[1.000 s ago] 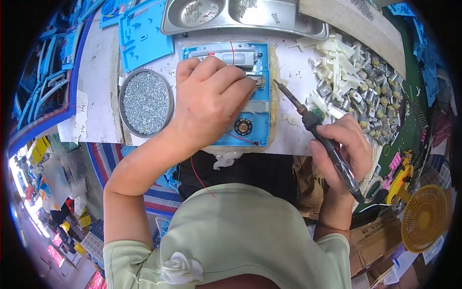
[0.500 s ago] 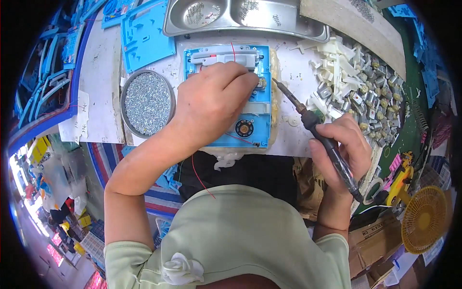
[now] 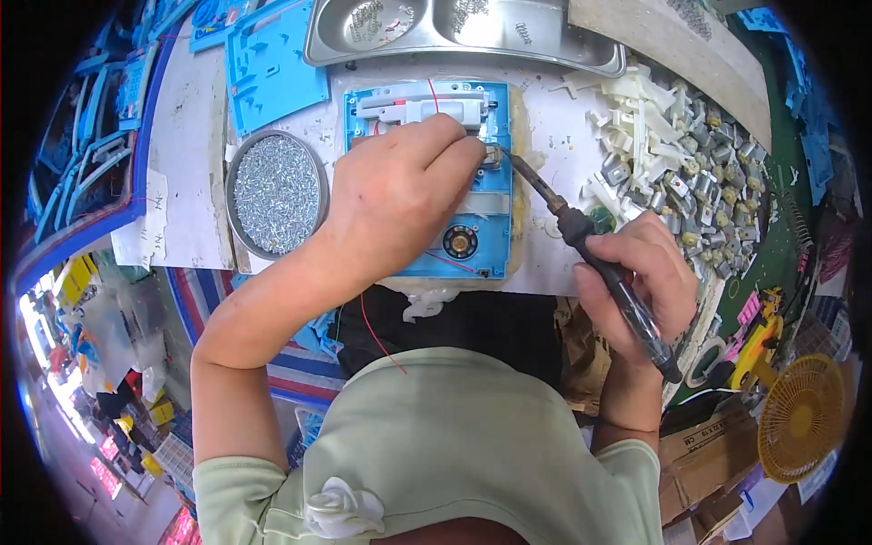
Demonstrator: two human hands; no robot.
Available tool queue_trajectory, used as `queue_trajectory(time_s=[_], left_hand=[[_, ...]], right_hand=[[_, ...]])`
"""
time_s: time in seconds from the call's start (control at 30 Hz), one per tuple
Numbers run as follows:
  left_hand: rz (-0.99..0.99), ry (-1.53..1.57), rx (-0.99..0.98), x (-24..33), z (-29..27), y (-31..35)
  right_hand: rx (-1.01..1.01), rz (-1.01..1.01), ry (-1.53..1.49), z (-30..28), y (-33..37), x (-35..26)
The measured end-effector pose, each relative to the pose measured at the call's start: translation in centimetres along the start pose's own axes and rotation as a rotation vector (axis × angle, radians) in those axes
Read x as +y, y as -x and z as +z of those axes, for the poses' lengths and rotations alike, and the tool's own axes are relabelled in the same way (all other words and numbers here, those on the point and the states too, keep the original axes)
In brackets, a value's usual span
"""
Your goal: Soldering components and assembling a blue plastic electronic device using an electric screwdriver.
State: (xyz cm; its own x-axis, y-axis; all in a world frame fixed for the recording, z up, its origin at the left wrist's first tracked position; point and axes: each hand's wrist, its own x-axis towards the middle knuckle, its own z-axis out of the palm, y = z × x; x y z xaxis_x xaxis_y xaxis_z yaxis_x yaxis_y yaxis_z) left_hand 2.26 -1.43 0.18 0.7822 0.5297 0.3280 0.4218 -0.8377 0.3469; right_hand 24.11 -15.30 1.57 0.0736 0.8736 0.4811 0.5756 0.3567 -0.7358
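A blue plastic housing (image 3: 502, 250) lies on the table before me, with a grey part (image 3: 454, 112) across its far end and a round black speaker (image 3: 460, 242) near its close end. My left hand (image 3: 391, 186) is over the housing, fingers closed and pinched beside a small metal motor (image 3: 491, 157); what they hold is hidden. In my right hand (image 3: 649, 282) is a soldering iron (image 3: 609, 272), its tip at the motor's right side; whether it touches cannot be told. Red wires show at the housing, one hanging (image 3: 371, 327) below my left forearm.
At left stands a round dish (image 3: 322, 204) of small screws, with a blue panel (image 3: 272, 73) behind it. A metal tray (image 3: 490, 50) with springs spans the back. White plastic parts (image 3: 631, 109) and several motors (image 3: 708, 191) heap at right, near a yellow fan (image 3: 799, 418).
The soldering iron has moved a little left, bringing its tip from beside the housing to the motor. My left hand stays almost in place.
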Motion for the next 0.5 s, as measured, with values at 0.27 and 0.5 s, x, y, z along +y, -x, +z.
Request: queue_trajectory(time_s=[0.27, 0.5], left_hand=[[0.004, 0.000, 0.015, -0.08, 0.23, 0.19], [-0.004, 0.003, 0.007, -0.09, 0.25, 0.13]], right_hand=[[-0.002, 0.005, -0.017, 0.02, 0.09, -0.09], [-0.009, 0.010, -0.006, 0.13, 0.02, -0.15]])
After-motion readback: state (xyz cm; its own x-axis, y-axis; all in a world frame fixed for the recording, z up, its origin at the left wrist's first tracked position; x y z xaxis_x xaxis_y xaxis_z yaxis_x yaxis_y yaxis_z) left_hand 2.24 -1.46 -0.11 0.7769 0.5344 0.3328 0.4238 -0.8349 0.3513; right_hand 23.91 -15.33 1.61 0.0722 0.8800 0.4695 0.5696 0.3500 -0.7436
